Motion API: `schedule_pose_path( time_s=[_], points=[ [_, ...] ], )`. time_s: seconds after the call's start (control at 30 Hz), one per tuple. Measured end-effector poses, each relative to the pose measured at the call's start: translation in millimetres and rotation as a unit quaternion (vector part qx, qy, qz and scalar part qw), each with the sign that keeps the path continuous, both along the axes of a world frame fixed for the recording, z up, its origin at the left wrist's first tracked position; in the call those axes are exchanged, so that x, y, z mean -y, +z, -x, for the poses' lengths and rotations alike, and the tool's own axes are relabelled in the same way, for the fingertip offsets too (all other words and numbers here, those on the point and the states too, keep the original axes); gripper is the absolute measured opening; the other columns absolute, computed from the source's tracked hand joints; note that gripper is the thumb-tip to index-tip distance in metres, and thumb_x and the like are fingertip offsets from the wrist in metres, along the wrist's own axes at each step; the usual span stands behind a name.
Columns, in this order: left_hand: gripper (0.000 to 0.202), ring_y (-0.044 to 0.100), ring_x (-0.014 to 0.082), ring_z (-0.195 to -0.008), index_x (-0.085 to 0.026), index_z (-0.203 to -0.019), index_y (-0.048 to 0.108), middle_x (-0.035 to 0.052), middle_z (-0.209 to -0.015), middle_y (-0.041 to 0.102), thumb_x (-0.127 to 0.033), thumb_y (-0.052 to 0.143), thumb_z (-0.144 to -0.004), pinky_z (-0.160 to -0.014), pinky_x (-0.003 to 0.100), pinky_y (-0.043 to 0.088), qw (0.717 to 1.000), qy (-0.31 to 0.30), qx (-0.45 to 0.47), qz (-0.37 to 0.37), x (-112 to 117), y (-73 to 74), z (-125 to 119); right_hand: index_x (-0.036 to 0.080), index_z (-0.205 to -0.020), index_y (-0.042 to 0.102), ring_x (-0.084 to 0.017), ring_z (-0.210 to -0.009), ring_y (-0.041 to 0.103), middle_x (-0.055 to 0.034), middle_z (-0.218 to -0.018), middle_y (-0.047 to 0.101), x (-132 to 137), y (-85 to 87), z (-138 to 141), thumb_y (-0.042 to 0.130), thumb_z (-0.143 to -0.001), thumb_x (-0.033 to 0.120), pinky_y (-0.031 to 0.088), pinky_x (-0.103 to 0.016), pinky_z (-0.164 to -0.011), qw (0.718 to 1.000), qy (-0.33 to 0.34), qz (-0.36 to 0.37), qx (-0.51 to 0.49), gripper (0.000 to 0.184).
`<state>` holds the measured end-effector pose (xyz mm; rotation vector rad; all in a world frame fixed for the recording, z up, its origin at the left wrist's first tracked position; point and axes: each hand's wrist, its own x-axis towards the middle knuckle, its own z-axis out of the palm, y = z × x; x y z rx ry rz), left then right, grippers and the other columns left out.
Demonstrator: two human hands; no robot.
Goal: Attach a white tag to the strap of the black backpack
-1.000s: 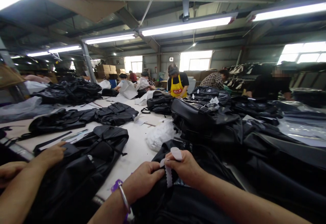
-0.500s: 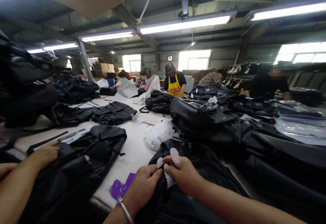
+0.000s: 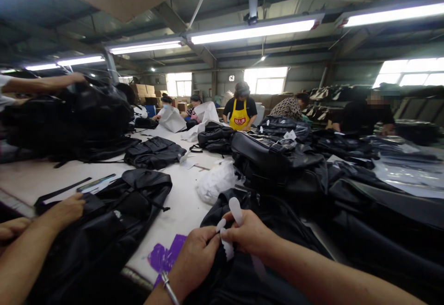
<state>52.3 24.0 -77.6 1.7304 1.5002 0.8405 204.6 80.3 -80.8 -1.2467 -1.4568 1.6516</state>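
In front of me lies a black backpack. Over it, my right hand pinches a white strip with a rounded end sticking up and a wavy-edged part hanging below. My left hand, with a metal bracelet at the wrist, is closed close beside it. Its thumb and fingertips grip the strip's smaller rounded end. Whatever part of the backpack lies between the fingertips is hidden.
A purple plastic piece and a crumpled clear bag of white pieces lie on the white table. At left, a co-worker's hand rests on another black backpack. More black bags are piled at right.
My hands have shifted slightly, still closed at the white strip. At far left, a person's arm now reaches over black bags, which have moved right. The person in the yellow apron stands more upright.
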Motion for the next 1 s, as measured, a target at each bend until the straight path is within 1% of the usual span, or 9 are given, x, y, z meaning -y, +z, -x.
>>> schedule_pose_path(
  time_s=[0.13, 0.27, 0.4, 0.53, 0.67, 0.73, 0.87, 0.93, 1.0],
  points=[
    [0.035, 0.058, 0.0158, -0.066, -0.019, -0.068, 0.064, -0.0008, -0.068, 0.067, -0.033, 0.043, -0.091, -0.060, 0.024, 0.038, 1.000, 0.000, -0.018, -0.014, 2.6, 2.7, -0.7, 0.012, -0.083, 0.064, -0.005, -0.032, 0.035, 0.0111, -0.039, 0.045, -0.5, -1.9, -0.8, 0.069, -0.055, 0.017, 0.026, -0.020, -0.035, 0.999, 0.008, 0.015, -0.029, 0.029],
    [0.035, 0.059, 0.0160, -0.068, -0.019, -0.071, 0.065, -0.0006, -0.072, 0.069, -0.034, 0.042, -0.092, -0.060, 0.023, 0.038, 1.000, -0.010, -0.010, -0.020, 3.0, 1.0, 0.4, 0.013, -0.075, 0.064, -0.004, -0.034, 0.034, 0.0111, -0.040, 0.044, 3.7, 2.4, 1.8, 0.066, -0.056, 0.015, 0.027, -0.020, -0.038, 0.999, -0.012, -0.004, -0.042, 0.020],
    [0.032, 0.062, 0.0163, -0.072, -0.019, -0.074, 0.067, -0.0009, -0.075, 0.070, -0.031, 0.042, -0.092, -0.063, 0.023, 0.039, 0.999, -0.019, -0.007, -0.030, 2.9, -0.3, 0.2, 0.014, -0.069, 0.062, -0.005, -0.039, 0.035, 0.0109, -0.042, 0.042, 4.5, 2.7, 3.6, 0.065, -0.056, 0.013, 0.030, -0.020, -0.043, 0.998, -0.027, -0.046, -0.032, 0.013],
    [0.032, 0.062, 0.0167, -0.073, -0.019, -0.077, 0.067, -0.0002, -0.077, 0.070, -0.028, 0.041, -0.092, -0.065, 0.024, 0.039, 0.999, -0.022, -0.012, -0.046, 5.0, 2.5, 1.7, 0.015, -0.062, 0.060, -0.009, -0.050, 0.046, 0.0055, -0.051, 0.053, 2.5, -2.5, 2.2, 0.068, -0.059, 0.017, 0.037, -0.021, -0.050, 0.995, -0.023, -0.100, -0.014, 0.009],
    [0.021, 0.060, 0.0175, -0.075, -0.019, -0.076, 0.065, 0.0003, -0.077, 0.069, -0.024, 0.047, -0.086, -0.066, 0.024, 0.040, 0.997, -0.041, -0.014, -0.058, 8.3, 7.3, 4.5, 0.015, -0.061, 0.059, -0.011, -0.057, 0.047, 0.0030, -0.056, 0.055, 4.0, -3.8, 1.0, 0.067, -0.066, 0.021, 0.039, -0.022, -0.054, 0.985, -0.010, -0.171, 0.029, 0.011],
    [0.018, 0.061, 0.0174, -0.075, -0.019, -0.077, 0.066, -0.0001, -0.077, 0.069, -0.026, 0.052, -0.085, -0.066, 0.024, 0.039, 0.998, -0.029, -0.021, -0.058, 8.6, 7.8, 4.2, 0.016, -0.062, 0.059, -0.011, -0.057, 0.047, 0.0029, -0.056, 0.054, 6.1, -1.9, -0.1, 0.067, -0.069, 0.023, 0.039, -0.022, -0.053, 0.983, -0.009, -0.183, 0.031, 0.013],
    [0.032, 0.061, 0.0172, -0.069, -0.019, -0.070, 0.065, 0.0007, -0.070, 0.068, -0.036, 0.047, -0.090, -0.060, 0.026, 0.037, 0.998, 0.006, -0.048, -0.050, 6.3, 4.3, 0.1, 0.016, -0.062, 0.059, -0.011, -0.057, 0.046, 0.0027, -0.057, 0.052, 8.1, 7.5, -8.4, 0.061, -0.077, 0.027, 0.036, -0.022, -0.053, 0.980, 0.042, -0.193, 0.038, 0.018],
    [0.036, 0.061, 0.0176, -0.068, -0.019, -0.068, 0.065, 0.0013, -0.069, 0.068, -0.036, 0.045, -0.092, -0.060, 0.026, 0.036, 0.998, 0.012, -0.053, -0.045, 5.1, 2.2, -1.7, 0.016, -0.059, 0.056, -0.010, -0.056, 0.043, 0.0035, -0.056, 0.047, 6.9, 14.6, -13.9, 0.055, -0.083, 0.030, 0.032, -0.023, -0.052, 0.964, 0.086, -0.238, 0.078, 0.028],
    [0.036, 0.061, 0.0179, -0.068, -0.019, -0.069, 0.066, 0.0015, -0.069, 0.068, -0.035, 0.044, -0.092, -0.060, 0.026, 0.036, 0.998, 0.013, -0.049, -0.040, 4.5, 1.0, -2.8, 0.016, -0.055, 0.054, -0.010, -0.058, 0.043, 0.0033, -0.058, 0.046, 4.1, 22.0, -17.4, 0.054, -0.085, 0.029, 0.032, -0.022, -0.054, 0.939, 0.112, -0.298, 0.132, 0.032]
  ],
)
